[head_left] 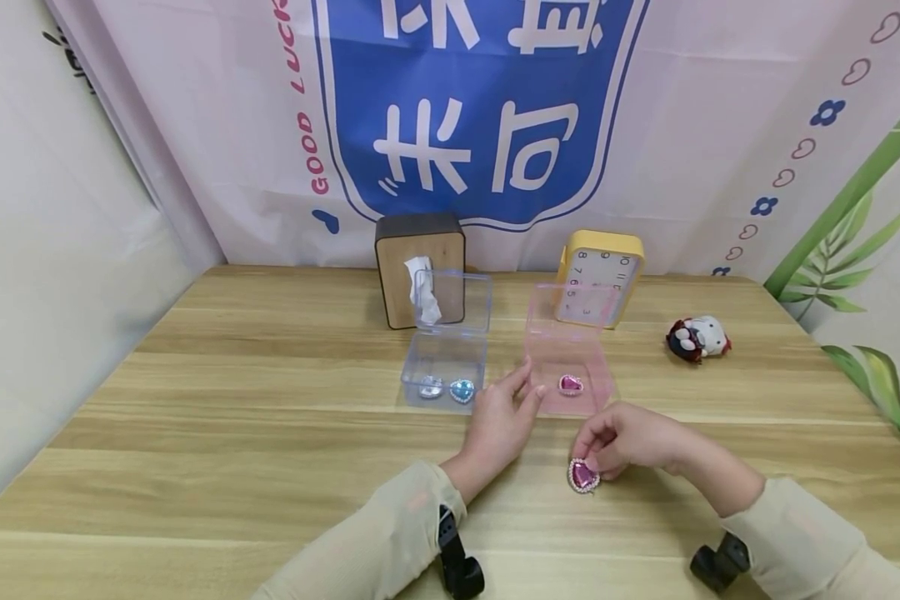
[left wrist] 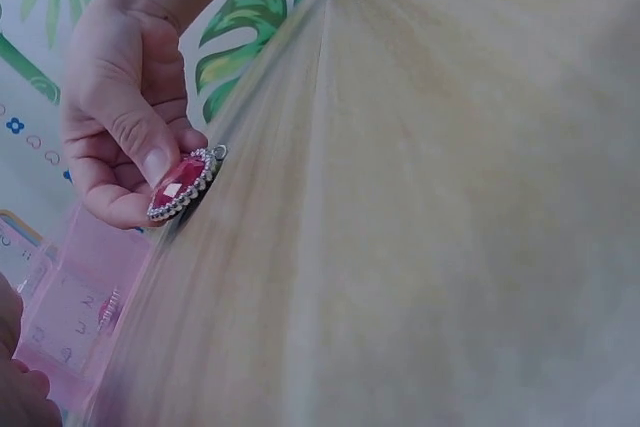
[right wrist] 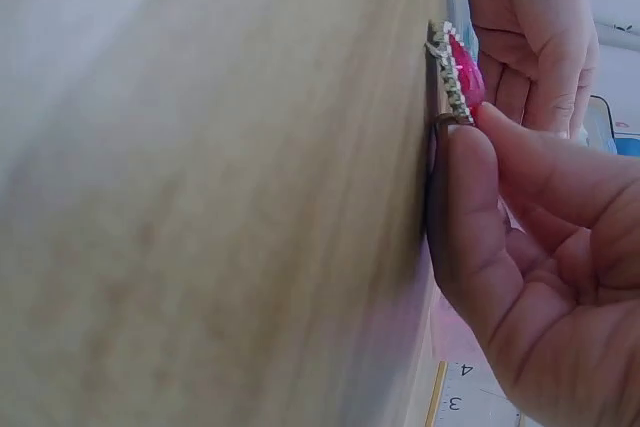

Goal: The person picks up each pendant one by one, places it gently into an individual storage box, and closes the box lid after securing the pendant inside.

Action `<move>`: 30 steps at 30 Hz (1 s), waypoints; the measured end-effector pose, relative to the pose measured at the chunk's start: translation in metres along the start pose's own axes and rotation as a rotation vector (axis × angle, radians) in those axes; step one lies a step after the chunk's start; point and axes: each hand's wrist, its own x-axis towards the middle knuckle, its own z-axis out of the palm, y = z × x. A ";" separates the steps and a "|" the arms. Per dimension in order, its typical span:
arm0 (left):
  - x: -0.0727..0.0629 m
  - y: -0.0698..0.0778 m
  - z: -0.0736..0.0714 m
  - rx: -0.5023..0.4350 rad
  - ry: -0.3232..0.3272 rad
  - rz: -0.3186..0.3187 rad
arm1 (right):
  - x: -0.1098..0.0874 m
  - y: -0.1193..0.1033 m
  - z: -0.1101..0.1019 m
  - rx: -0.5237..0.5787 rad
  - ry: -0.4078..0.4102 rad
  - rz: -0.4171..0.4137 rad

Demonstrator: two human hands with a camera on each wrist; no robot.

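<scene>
Behind everything hangs a pale printed cloth (head_left: 720, 125) with a blue shield, filling the upper part of the frame. Below it extends the wood-patterned worktop (head_left: 217, 417). Two beige sleeves (head_left: 378, 533) enter from the bottom edge, the left slanting up to the right, the right slanting up to the left. At the centre stand a wooden tissue box (head_left: 397, 287), a pink box (head_left: 570, 405) and a blue box (head_left: 444, 402), both with raised lids, and a yellow clock (head_left: 592, 268). The left hand (head_left: 499, 417) reaches forward, its fingers loosely extended and touching the left side of the pink box. The right hand (head_left: 633, 435), right of centre, is bent inward and pinches a large pink gem (head_left: 584, 476) between thumb and fingers, close to the worktop. A small toy (head_left: 697, 338) lies at the right. Smallest are another pink gem (head_left: 570, 385) inside the pink box, and one blue gem (head_left: 462, 391) and one clear gem (head_left: 431, 387) inside the blue box.
</scene>
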 end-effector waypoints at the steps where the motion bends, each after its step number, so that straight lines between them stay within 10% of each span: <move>1: 0.000 0.000 0.000 -0.004 -0.001 -0.005 | 0.000 0.000 0.000 0.008 0.001 0.003; 30: -0.001 0.000 0.000 -0.035 -0.005 -0.001 | 0.004 -0.027 -0.035 0.143 0.259 -0.119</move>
